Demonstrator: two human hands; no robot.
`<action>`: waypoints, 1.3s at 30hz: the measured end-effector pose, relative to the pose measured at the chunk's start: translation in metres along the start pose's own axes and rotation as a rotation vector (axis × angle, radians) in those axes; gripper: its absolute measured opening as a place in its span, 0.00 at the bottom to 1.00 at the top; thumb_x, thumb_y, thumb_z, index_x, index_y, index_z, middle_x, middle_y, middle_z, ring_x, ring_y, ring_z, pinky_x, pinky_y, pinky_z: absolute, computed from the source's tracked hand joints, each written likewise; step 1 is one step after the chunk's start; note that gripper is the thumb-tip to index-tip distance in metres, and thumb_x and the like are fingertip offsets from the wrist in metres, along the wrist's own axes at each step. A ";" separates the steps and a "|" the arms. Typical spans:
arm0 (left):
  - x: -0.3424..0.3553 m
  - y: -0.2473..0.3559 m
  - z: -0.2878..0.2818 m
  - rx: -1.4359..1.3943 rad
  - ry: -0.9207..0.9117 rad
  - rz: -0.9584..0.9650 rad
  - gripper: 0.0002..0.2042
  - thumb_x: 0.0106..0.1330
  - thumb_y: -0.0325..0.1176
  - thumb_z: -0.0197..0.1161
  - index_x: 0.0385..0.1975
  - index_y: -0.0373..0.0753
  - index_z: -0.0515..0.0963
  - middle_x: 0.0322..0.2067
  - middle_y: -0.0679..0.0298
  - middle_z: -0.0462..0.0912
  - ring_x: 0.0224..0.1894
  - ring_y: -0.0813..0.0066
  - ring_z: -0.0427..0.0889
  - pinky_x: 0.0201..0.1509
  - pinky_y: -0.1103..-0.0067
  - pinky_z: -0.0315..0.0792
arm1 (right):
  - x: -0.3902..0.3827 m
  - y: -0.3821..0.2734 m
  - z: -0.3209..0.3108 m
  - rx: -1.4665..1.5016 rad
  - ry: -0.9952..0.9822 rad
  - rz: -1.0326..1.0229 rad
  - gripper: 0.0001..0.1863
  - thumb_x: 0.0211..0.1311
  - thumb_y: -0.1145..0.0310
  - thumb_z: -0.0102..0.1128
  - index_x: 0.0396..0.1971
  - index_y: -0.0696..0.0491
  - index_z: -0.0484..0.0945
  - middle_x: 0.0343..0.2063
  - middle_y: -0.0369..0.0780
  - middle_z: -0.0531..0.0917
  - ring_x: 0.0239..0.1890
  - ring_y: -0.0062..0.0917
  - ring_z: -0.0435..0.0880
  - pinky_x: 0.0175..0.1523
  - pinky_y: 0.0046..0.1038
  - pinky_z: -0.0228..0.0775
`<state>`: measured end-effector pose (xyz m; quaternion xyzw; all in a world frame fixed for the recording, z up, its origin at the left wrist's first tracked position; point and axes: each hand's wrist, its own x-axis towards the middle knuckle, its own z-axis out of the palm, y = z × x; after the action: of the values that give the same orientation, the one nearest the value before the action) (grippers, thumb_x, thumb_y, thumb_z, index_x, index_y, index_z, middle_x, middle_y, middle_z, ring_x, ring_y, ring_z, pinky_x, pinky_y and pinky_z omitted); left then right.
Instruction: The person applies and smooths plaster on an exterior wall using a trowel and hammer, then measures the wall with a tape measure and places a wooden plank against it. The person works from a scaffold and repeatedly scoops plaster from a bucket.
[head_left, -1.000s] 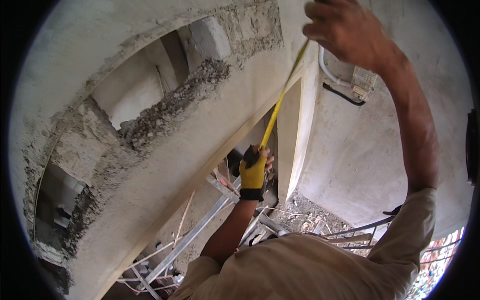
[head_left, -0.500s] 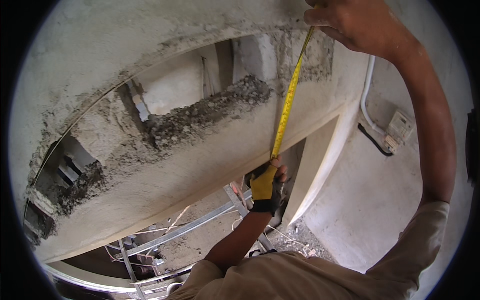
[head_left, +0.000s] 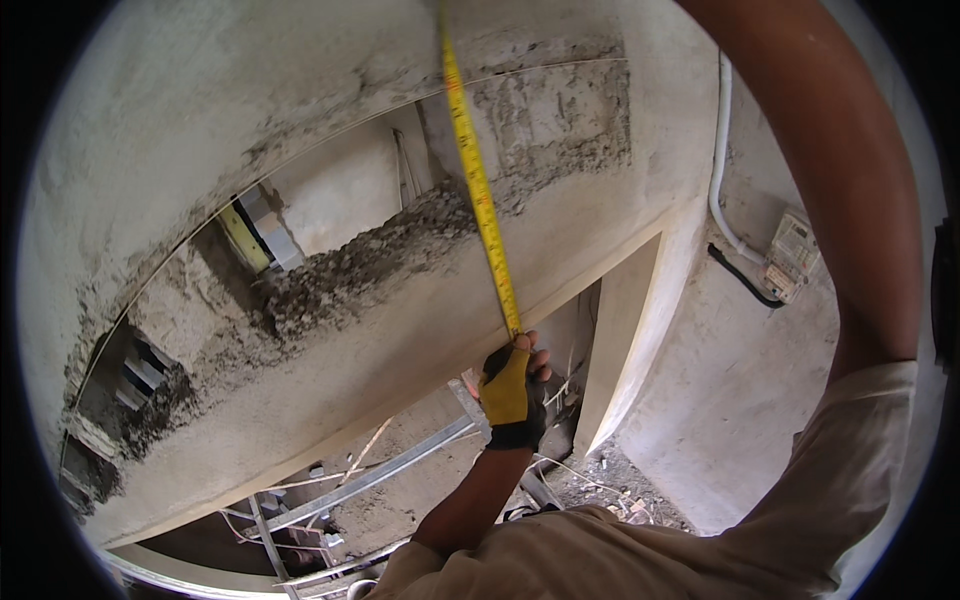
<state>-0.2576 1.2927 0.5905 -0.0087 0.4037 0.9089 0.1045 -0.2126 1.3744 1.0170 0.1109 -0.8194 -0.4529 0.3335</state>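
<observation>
A yellow tape measure blade (head_left: 480,200) is stretched up the plastered wall, from the beam's lower edge to beyond the top of the picture. My left hand (head_left: 512,385), in a yellow and black fingerless glove, is closed on the blade's lower end, thumb and fingertips bare. It sits against the bottom edge of the plastered beam (head_left: 400,350). My right arm (head_left: 850,150) reaches up along the right side and leaves the picture at the top. The right hand is out of sight, as is the upper end of the blade.
Rough openings (head_left: 340,180) with broken masonry run along the wall to the left. Below stands a metal scaffold frame (head_left: 370,480), with rubble (head_left: 620,490) on the floor. At right, a white pipe (head_left: 722,150) leads to a meter box (head_left: 795,255).
The blade's upper part has swung left, so it now leans left. My right hand has gone out of the top of the picture. My left hand appears slightly lower and further left.
</observation>
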 end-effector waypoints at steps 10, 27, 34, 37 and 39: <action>-0.004 0.004 0.005 0.040 0.010 0.029 0.10 0.68 0.34 0.64 0.45 0.38 0.76 0.39 0.66 0.81 0.32 0.80 0.75 0.31 0.83 0.70 | -0.004 0.002 0.003 0.008 0.014 0.003 0.10 0.52 0.72 0.60 0.33 0.56 0.86 0.34 0.47 0.86 0.39 0.40 0.86 0.45 0.37 0.78; -0.010 -0.001 0.011 0.023 0.014 0.046 0.09 0.67 0.33 0.65 0.42 0.39 0.76 0.35 0.67 0.80 0.31 0.80 0.75 0.32 0.82 0.70 | -0.015 0.017 0.002 0.112 0.025 -0.080 0.10 0.53 0.70 0.63 0.36 0.55 0.86 0.35 0.45 0.86 0.39 0.38 0.86 0.45 0.36 0.78; 0.008 -0.003 0.006 0.017 0.004 0.071 0.09 0.66 0.33 0.66 0.42 0.37 0.77 0.36 0.63 0.82 0.30 0.79 0.77 0.31 0.82 0.72 | -0.021 0.026 0.004 0.132 0.052 -0.180 0.09 0.54 0.70 0.64 0.35 0.54 0.87 0.33 0.45 0.86 0.38 0.37 0.86 0.42 0.36 0.77; -0.007 0.003 -0.037 0.602 -0.060 0.327 0.07 0.69 0.33 0.62 0.42 0.40 0.76 0.34 0.69 0.79 0.32 0.79 0.77 0.35 0.81 0.72 | -0.023 0.005 0.018 0.278 0.124 -0.157 0.08 0.56 0.68 0.62 0.34 0.53 0.86 0.31 0.44 0.85 0.35 0.37 0.84 0.40 0.38 0.76; -0.014 -0.010 -0.088 1.381 -0.214 0.740 0.09 0.70 0.33 0.62 0.45 0.39 0.77 0.34 0.70 0.81 0.33 0.77 0.79 0.39 0.79 0.75 | -0.049 -0.012 0.015 0.373 0.156 -0.186 0.07 0.57 0.67 0.61 0.33 0.51 0.84 0.30 0.42 0.83 0.34 0.36 0.82 0.39 0.39 0.74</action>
<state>-0.2480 1.2323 0.5249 0.2804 0.8411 0.4242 -0.1845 -0.1874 1.4014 0.9799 0.2801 -0.8470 -0.3124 0.3263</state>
